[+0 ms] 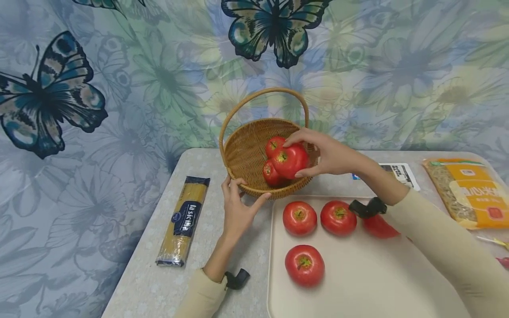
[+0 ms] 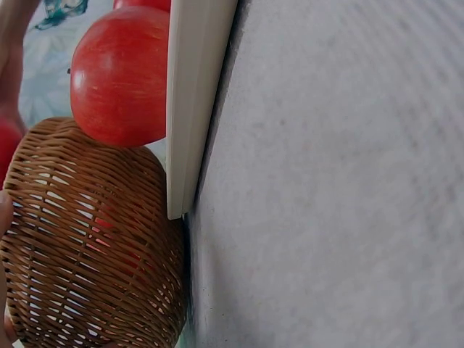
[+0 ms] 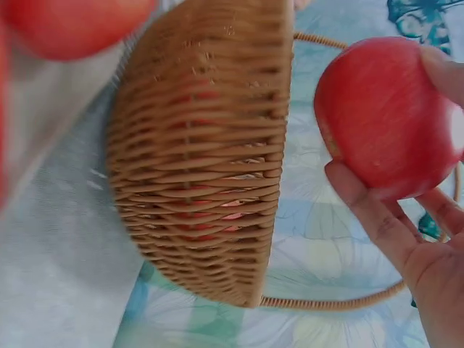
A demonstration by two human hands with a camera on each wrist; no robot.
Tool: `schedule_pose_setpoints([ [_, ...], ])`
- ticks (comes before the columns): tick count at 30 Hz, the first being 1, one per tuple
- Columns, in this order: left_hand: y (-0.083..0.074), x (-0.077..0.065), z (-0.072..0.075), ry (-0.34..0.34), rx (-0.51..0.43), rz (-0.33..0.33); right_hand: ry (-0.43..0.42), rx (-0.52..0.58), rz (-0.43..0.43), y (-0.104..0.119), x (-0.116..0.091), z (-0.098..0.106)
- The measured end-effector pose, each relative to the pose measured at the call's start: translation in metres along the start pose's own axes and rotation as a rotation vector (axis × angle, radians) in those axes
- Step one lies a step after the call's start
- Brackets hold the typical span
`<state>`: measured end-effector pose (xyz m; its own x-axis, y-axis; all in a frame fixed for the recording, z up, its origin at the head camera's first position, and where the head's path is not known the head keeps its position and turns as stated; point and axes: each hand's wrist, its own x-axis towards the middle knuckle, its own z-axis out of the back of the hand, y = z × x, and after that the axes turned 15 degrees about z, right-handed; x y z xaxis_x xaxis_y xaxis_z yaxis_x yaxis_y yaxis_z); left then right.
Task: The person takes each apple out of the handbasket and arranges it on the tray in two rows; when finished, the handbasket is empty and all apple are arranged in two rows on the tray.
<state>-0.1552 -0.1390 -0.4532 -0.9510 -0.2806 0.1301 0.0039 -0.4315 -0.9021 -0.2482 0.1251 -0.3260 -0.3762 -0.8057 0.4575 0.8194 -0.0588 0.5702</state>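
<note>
A wicker basket (image 1: 248, 152) with a hoop handle stands at the back of the table, its mouth tilted toward me. My left hand (image 1: 238, 214) holds its front-left rim, with the fingers over the edge. In my right hand (image 1: 328, 153) is a red apple (image 1: 291, 162), gripped between thumb and fingers at the basket's mouth. The right wrist view has this apple (image 3: 391, 119) just beyond the rim, apart from the woven side. Two more apples, an upper one (image 1: 273, 145) and a lower one (image 1: 271, 173), lie inside, partly hidden behind the held one.
On a beige tray (image 1: 358, 278) sit several apples (image 1: 305, 266); my right forearm partly covers one. A spaghetti packet (image 1: 187, 221) lies to the left. Toward the right are an orange food bag (image 1: 473, 192) and a white label card (image 1: 401, 174). Butterfly-printed fabric (image 1: 167, 79) hangs behind the table.
</note>
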Motion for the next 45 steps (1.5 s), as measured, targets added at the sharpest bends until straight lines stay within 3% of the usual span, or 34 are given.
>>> schedule_pose_setpoints([
  [8, 0.002, 0.002, 0.002, -0.006, -0.014, -0.014, -0.096, 0.127, -0.065, 0.038, -0.076, -0.015],
  [17, 0.001, 0.001, 0.003, 0.002, -0.017, -0.003, -0.098, 0.119, -0.185, 0.063, -0.161, -0.061],
  [22, 0.0, 0.001, 0.003, -0.004, -0.012, 0.003, -0.129, 0.242, -0.234, 0.066, -0.192, -0.082],
  [26, 0.0, 0.0, 0.003, -0.004, -0.017, 0.004, -0.145, 0.275, -0.263, 0.064, -0.207, -0.093],
  [32, 0.0, -0.002, 0.002, 0.0, -0.018, -0.004, -0.165, 0.222, -0.242, 0.063, -0.22, -0.102],
  [40, -0.002, -0.003, 0.0, -0.001, -0.015, -0.006, -0.117, 0.057, -0.252, 0.07, -0.217, -0.096],
  [45, -0.004, -0.003, -0.001, 0.0, -0.012, -0.005, -0.145, -0.074, -0.215, 0.072, -0.208, -0.082],
])
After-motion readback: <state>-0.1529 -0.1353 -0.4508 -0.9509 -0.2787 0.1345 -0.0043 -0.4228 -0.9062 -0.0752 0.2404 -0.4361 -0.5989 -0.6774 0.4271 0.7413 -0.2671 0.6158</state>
